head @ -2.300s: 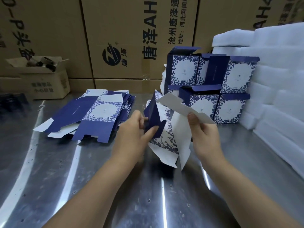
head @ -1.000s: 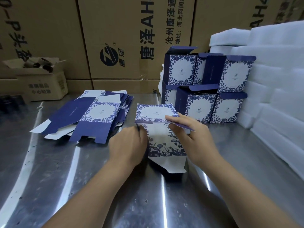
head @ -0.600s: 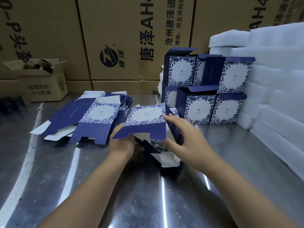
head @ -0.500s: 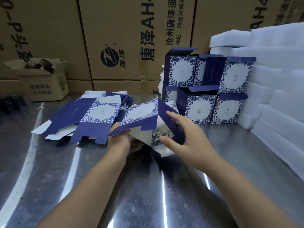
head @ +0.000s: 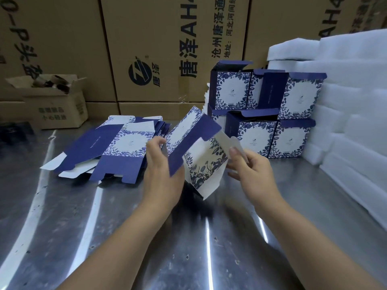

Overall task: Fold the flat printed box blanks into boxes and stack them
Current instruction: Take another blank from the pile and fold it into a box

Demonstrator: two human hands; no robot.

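We record a bare metal tabletop [head: 62,227], scuffed and carrying bright streaks of reflected light. Along its far edge stand large brown cartons [head: 167,49], set side by side, printed in black Chinese characters with a round logo [head: 139,70]. At the tabletop's far left, in front of those cartons, sits a small cardboard box [head: 56,105], flaps open, with dark items [head: 52,82] inside that we cannot identify. A dark blurred object [head: 14,132] lies at the tabletop's left edge. Stacked white foam sheets [head: 351,101] occupy its right side.
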